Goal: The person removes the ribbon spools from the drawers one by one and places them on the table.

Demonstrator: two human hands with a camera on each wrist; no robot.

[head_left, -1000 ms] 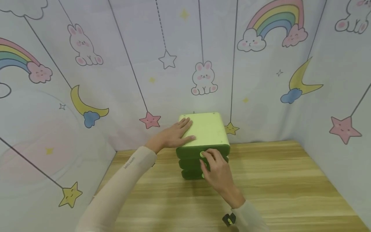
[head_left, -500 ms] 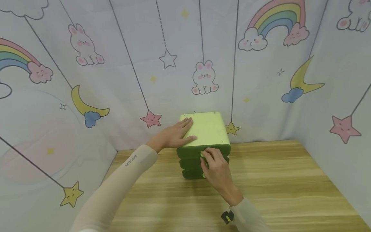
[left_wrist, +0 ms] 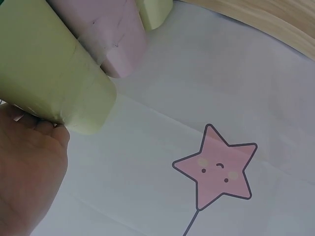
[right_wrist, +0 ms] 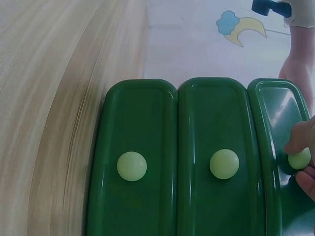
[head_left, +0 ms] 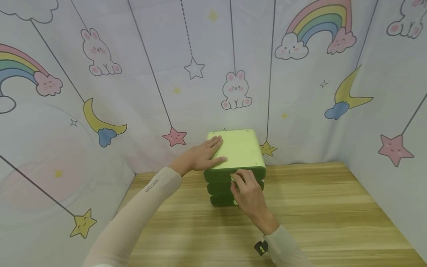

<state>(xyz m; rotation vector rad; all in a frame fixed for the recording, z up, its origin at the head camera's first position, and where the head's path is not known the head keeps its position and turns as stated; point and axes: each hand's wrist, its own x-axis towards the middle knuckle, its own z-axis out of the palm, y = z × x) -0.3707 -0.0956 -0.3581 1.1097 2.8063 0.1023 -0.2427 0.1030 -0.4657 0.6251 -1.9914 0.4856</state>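
The drawer box (head_left: 238,148) has a pale yellow-green top, dark green fronts (right_wrist: 142,113), light green knobs (right_wrist: 224,163) and a pink middle (left_wrist: 108,29). The desk (head_left: 317,207) has yellow-brown wood stripes. The whitish wall (head_left: 207,96) has rainbows (head_left: 321,19), white bunnies (head_left: 236,90), yellow moons (head_left: 343,92) and pink stars (head_left: 396,149). One sleeve (head_left: 133,222) is cream with dark letters.

Right hand (head_left: 251,196): its fingertips now cover more of the round pale-green knob (right_wrist: 298,160) on the glossy dark-green top drawer front (head_left: 216,175), as I see it from the head camera. Light beige fabric cuff (head_left: 282,239) and small black wrist unit (head_left: 258,247): slightly farther forward. My head view: shifted marginally, the box-shaped pale-green cabinet (head_left: 238,148) fractionally farther right.
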